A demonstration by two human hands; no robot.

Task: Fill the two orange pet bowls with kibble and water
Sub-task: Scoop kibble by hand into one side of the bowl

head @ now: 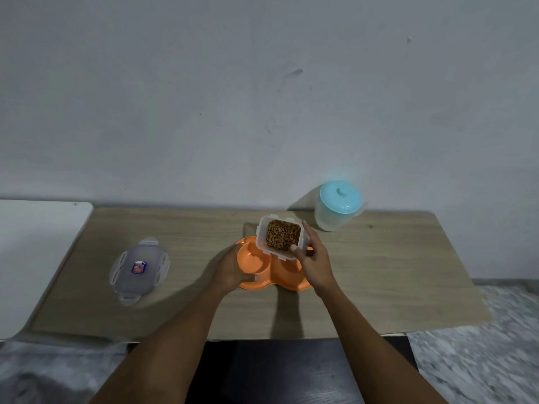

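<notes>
An orange double pet bowl point(264, 282) lies at the middle of the wooden table point(379, 287); its left bowl looks empty. My left hand point(233, 271) grips the dish's left rim. My right hand point(313, 262) holds a clear square container point(262, 233) full of brown kibble point(282, 234) just above the dish, its mouth tilted toward me. The right bowl is mostly hidden behind the container and my right hand. A translucent jug with a turquoise lid point(339, 207) stands at the back right, near the wall.
The container's clear lid point(139, 269) with a small sticker lies flat on the table's left part. A white surface point(32, 258) adjoins the table on the left. The wall rises right behind the table.
</notes>
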